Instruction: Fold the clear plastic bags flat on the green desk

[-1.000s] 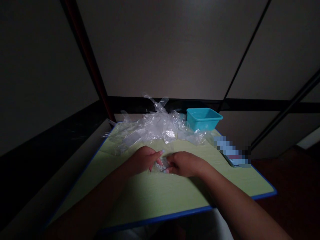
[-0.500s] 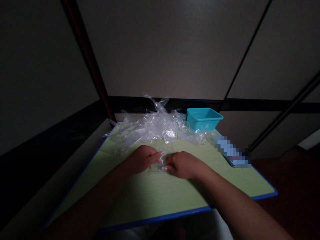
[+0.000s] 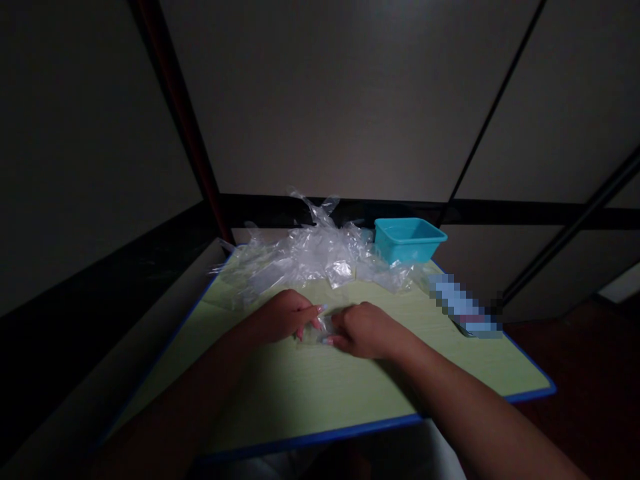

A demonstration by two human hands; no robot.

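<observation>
Over the middle of the table, my left hand is closed with its fingertips on a crumpled clear plastic glove. My right hand faces it from the other side, thumb and fingers pinching the same thin plastic. The glove lies low at the tabletop, partly hidden by my fingers, so its outline is hard to make out. Just beyond both hands spreads a loose heap of clear disposable plastic gloves, with finger-shaped flaps sticking up at the back.
A turquoise plastic basket stands at the back right, beside the heap. To its front right lies a flat, pixelated light-blue object. The pale green table has a blue edge. Dark-banded panels rise behind it.
Both hands stay nearly in place on the plastic glove. The left fingers have shifted slightly against it. The view has moved a little; heap and basket stay put.
</observation>
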